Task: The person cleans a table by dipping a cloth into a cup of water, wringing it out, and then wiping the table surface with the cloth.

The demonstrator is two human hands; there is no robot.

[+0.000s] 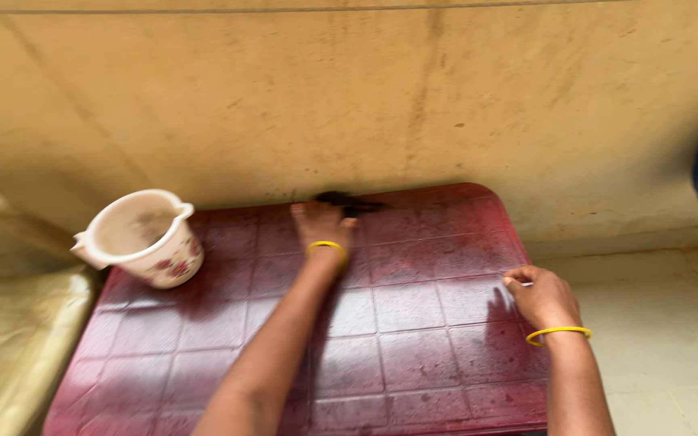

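At the table's (414,323) upper edge, the left hand (321,222) touches a dark, crosswise object (349,200); grip unclear. Right hand (539,295) curled, apparently empty.

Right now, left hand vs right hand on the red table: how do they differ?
The left hand reaches to the far edge of the dark red plastic table, at a small dark object by the wall; the right hand rests at the table's right edge. The left arm is stretched out, the right one bent close. Each wrist wears a yellow bangle.
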